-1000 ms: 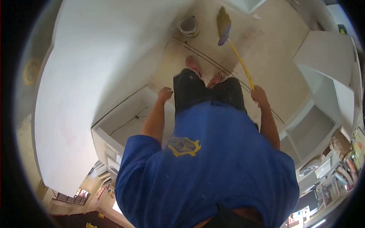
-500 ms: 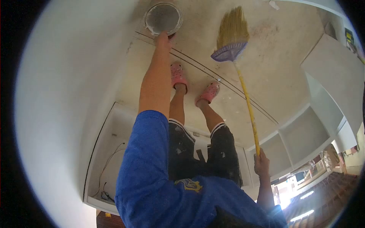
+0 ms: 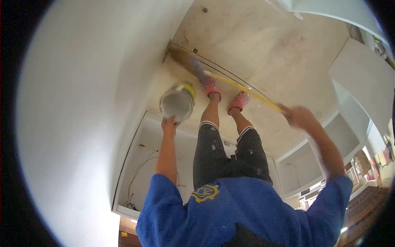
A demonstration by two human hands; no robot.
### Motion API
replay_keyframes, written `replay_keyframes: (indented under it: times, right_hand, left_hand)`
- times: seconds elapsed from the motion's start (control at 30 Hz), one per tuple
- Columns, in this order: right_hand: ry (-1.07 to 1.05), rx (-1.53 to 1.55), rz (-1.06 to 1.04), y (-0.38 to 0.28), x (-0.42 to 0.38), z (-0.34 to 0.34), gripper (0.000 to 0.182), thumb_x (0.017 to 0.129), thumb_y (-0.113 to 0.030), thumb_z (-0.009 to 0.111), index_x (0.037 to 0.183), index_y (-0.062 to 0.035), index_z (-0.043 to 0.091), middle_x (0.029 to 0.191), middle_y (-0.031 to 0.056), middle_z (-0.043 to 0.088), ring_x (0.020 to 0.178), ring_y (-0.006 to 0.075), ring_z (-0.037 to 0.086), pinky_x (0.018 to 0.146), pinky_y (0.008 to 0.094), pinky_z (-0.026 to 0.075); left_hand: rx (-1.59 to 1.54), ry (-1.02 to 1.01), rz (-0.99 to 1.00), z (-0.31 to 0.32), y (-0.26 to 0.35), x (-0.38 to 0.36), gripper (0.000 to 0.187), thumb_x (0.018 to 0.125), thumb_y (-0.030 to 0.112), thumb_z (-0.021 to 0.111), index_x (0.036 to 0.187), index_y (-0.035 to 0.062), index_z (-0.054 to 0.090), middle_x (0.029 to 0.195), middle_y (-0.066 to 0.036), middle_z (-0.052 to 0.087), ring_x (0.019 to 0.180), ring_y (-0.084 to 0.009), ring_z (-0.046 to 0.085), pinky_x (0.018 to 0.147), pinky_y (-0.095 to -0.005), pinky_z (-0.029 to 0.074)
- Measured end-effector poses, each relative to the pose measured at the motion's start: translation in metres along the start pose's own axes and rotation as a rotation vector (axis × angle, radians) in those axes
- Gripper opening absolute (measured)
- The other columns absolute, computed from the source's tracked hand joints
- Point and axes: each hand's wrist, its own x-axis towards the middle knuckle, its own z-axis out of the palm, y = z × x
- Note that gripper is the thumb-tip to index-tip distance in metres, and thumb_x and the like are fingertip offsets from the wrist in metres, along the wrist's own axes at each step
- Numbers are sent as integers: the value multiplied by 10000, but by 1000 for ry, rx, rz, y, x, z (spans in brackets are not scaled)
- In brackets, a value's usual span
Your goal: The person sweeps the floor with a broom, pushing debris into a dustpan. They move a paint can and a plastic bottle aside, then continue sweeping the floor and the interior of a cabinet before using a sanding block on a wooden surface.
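Observation:
My left hand (image 3: 169, 125) is closed on the near rim of a bucket (image 3: 177, 105), whose grey inside faces me. A yellow patch shows on the bucket's far side, and its outline is smeared by motion. My right hand (image 3: 299, 117) grips the yellow handle of a broom (image 3: 247, 90) near its end. The handle slants across the front of my feet. At the far end, the straw bristles (image 3: 180, 57) lie at the foot of the wall, with the blurred purple collar close to my left shoe.
A white wall (image 3: 103, 82) rises along the left. My pink clogs (image 3: 239, 102) stand on the stained floor (image 3: 255, 45). Behind me is an open white cabinet (image 3: 150, 152) with loose wires (image 3: 133, 181). More white compartments (image 3: 302, 164) line the right side.
The bucket has come closer to my body in my left hand. My right hand has risen forward, and the broom head has swung left across the floor to the wall.

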Motion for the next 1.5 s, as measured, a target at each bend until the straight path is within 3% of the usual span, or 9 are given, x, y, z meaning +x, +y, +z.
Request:
replay_keyframes:
  times: [0.37,0.5,0.73,0.8,0.97,1.07,1.2,1.3,1.5]
  right_hand:
    - [317,370,88,67,6,34,451,872,-310,464,1288,-140,428,822,213,598,716,324,578,677,405,459]
    - [464,691,200,20,-68,50,470,869,-302,448,1299,-116,413,718,197,587,651,327,566,648,379,453]
    - [515,446,-64,-4,136,-89,377,856,-256,467,1208,-120,477,871,185,603,728,333,582,645,419,473]
    - [498,731,-119,22,152,-81,330,852,-221,451,1162,-135,522,684,162,590,538,268,575,475,391,457]
    - [354,1258,195,119,38,-4,428,792,-102,525,1218,-118,489,1037,119,609,442,197,534,430,293,464]
    - [541,922,137,228,2,90,429,856,-236,499,1275,-156,460,652,106,576,435,177,496,463,281,452]
    - [454,841,461,252,-110,63,385,800,-218,522,1162,-88,543,639,118,593,573,240,586,561,364,480]
    - [652,434,245,299,-98,150,327,785,-205,519,1072,-56,565,662,125,606,620,251,592,593,394,473]
    - [535,1360,556,118,-161,303,148,708,-98,526,769,16,596,684,155,616,593,268,590,534,416,455]
  left_hand:
    - [422,234,-163,-189,-83,-87,390,751,88,568,1120,0,475,914,-135,564,732,-264,583,566,-355,521]
    - [1538,-196,654,-231,-114,-73,396,743,74,576,1124,22,481,921,-140,565,741,-261,585,540,-351,523]
    - [256,154,-31,-83,8,-135,400,764,48,563,1155,34,481,1038,-124,562,872,-250,575,656,-347,534]
    - [387,136,-22,-49,47,-156,411,768,42,555,1170,34,470,1055,-125,557,879,-247,575,654,-349,537]
    - [658,22,8,-33,51,-163,591,826,225,558,1293,-48,319,1265,-173,409,1051,-257,484,832,-349,444]
    - [597,-25,124,-9,50,-174,520,807,159,546,1254,-36,366,1207,-175,448,990,-266,517,760,-364,492]
    - [479,-113,161,16,58,-178,496,769,28,531,1246,11,394,1160,-171,487,932,-300,560,711,-388,547]
    - [727,-152,170,55,84,-197,496,793,138,542,1253,20,399,1201,-167,470,972,-283,541,762,-403,507]
    - [1377,-558,574,173,147,-188,490,772,205,599,1208,35,455,1187,-172,487,980,-293,538,828,-426,437]
